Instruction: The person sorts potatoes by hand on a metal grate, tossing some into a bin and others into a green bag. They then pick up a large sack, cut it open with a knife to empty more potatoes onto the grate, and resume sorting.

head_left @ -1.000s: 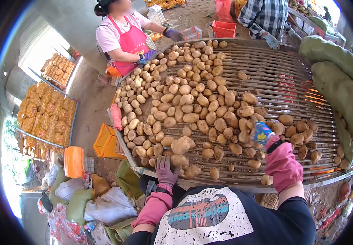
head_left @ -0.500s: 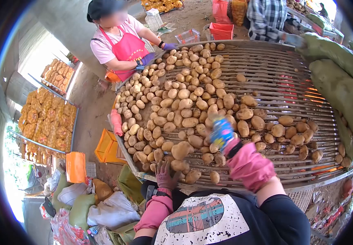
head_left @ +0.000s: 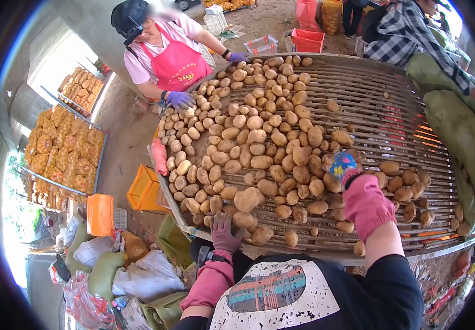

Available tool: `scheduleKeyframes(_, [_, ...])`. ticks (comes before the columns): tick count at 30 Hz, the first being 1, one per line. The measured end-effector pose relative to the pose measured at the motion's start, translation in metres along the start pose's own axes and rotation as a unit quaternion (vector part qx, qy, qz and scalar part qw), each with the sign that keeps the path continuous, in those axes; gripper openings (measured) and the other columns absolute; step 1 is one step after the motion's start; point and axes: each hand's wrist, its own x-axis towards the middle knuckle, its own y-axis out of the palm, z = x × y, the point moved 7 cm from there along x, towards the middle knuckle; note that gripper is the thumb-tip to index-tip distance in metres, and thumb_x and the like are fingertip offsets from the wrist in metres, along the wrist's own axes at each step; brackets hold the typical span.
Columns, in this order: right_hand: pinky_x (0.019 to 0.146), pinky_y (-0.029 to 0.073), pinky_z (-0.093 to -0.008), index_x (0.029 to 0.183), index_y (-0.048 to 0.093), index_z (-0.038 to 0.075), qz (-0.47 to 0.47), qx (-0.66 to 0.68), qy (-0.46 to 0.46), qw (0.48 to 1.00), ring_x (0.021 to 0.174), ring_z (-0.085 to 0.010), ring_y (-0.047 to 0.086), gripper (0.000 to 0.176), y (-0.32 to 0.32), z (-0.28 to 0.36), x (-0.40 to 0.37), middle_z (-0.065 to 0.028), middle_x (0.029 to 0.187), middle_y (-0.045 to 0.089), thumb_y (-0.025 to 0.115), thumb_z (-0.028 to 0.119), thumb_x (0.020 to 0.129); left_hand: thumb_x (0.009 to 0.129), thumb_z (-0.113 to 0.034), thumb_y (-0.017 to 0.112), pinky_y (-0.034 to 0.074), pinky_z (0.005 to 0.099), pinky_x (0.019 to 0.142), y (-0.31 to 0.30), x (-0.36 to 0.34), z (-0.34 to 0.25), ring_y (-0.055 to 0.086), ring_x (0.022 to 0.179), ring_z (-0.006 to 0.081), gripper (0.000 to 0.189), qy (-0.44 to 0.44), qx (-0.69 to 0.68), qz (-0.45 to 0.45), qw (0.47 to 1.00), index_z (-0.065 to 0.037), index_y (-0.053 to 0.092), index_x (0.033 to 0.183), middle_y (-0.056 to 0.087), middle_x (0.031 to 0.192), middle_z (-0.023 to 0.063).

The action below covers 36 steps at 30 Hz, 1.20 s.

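The potatoes (head_left: 260,161) lie heaped over the left half of the slatted desk (head_left: 391,110). The left hand (head_left: 223,231) rests flat on those at the near edge, its grip released. The right hand (head_left: 343,166) dips among potatoes mid-desk, and I cannot tell its grip.

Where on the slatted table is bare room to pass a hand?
The metal slatted table is bare at its far right, between the brown potatoes and the green sacks. Crowded: the left half, from the pink-aproned person down to the purple-gloved left hand.
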Motion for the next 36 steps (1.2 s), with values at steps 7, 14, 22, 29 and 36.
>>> scheduleKeyframes(7, [0.08,0.054,-0.0365,0.129,0.043,-0.007,0.046,0.352,0.001,0.935,0.1,-0.0301,0.064,0.065,0.017,0.005,-0.06,-0.0203,0.107,0.065,0.073,0.028,0.084,0.078,-0.05,0.07,0.029,0.05,0.112,0.001,-0.001,0.002,0.041,0.132,0.0379,0.073,-0.011,-0.01,0.015,1.0,-0.003,0.053,0.131,0.053,0.132,0.0172])
scheduleKeyframes(14, [0.079,0.054,-0.035,0.136,0.041,-0.007,0.086,0.5,-0.102,0.856,0.099,-0.0222,0.062,0.073,0.055,0.049,-0.094,-0.0178,0.11,0.063,0.078,0.026,0.081,0.078,-0.054,0.068,0.028,0.0502,0.113,0.003,-0.002,0.004,0.042,0.132,0.0373,0.074,-0.006,-0.008,0.008,1.0,-0.004,0.053,0.131,0.054,0.131,0.0168])
scheduleKeyframes(22, [0.101,0.043,-0.0477,0.142,0.038,0.0,-0.104,0.07,-0.226,0.966,0.116,-0.0493,0.052,0.073,0.093,0.178,-0.167,-0.0362,0.128,0.048,0.067,0.035,0.085,0.079,-0.048,0.067,0.027,0.0502,0.113,0.002,-0.001,0.003,0.04,0.134,0.0363,0.071,-0.01,-0.015,0.013,1.0,-0.006,0.052,0.133,0.053,0.133,0.0162])
scheduleKeyframes(29, [0.094,0.047,-0.0475,0.13,0.054,0.004,0.015,0.179,-0.313,0.933,0.111,-0.042,0.056,0.058,0.071,0.14,-0.162,-0.0255,0.122,0.057,0.06,0.038,0.083,0.08,-0.047,0.066,0.027,0.0497,0.114,0.002,-0.001,0.003,0.039,0.134,0.0363,0.07,-0.024,-0.004,0.024,0.999,-0.005,0.052,0.134,0.052,0.134,0.0167])
scheduleKeyframes(36, [0.078,0.054,-0.0436,0.108,0.064,0.007,0.001,-0.086,-0.306,0.948,0.095,-0.033,0.065,0.038,0.082,0.085,-0.131,-0.0157,0.101,0.066,0.063,0.026,0.075,0.08,-0.052,0.066,0.028,0.0492,0.113,-0.001,0.0,0.0,0.041,0.133,0.0369,0.072,-0.026,0.007,0.024,0.999,-0.002,0.053,0.131,0.054,0.132,0.0182])
